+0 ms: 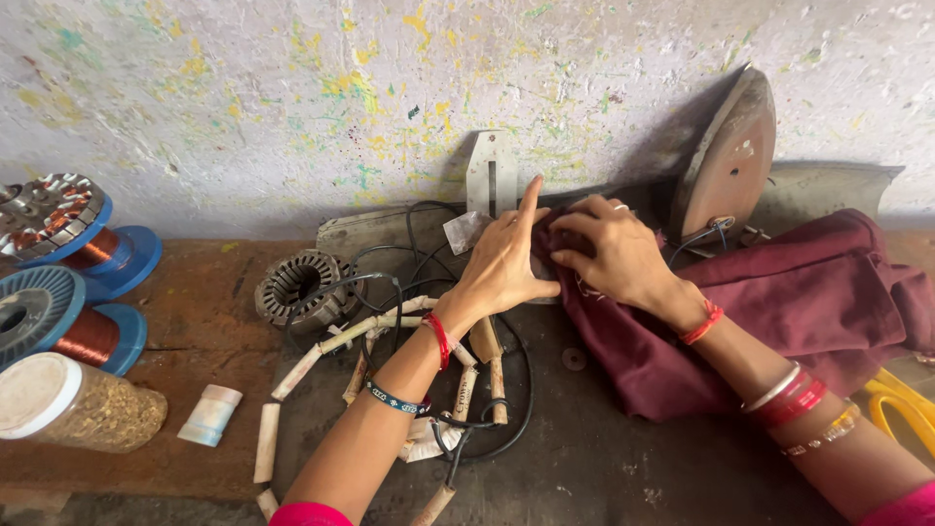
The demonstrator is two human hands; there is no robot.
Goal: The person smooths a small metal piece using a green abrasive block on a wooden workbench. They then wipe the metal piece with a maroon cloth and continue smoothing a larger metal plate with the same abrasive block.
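Observation:
My left hand (506,258) lies flat, fingers stretched, on the edge of a maroon cloth (808,302) at the middle of the bench. My right hand (614,253) pinches a fold of the same cloth right beside it. Both wrists carry red threads and bangles. The cloth spreads to the right over the dark bench top. A small grey translucent sheet (466,232) lies just left of my left fingers.
An old flat iron (726,161) leans on the paint-splashed wall, its black cord (487,390) looping over several paper tubes (321,351). A motor stator (297,284), blue spools of copper wire (93,336), a jar (78,404) and yellow scissor handles (901,404) lie around.

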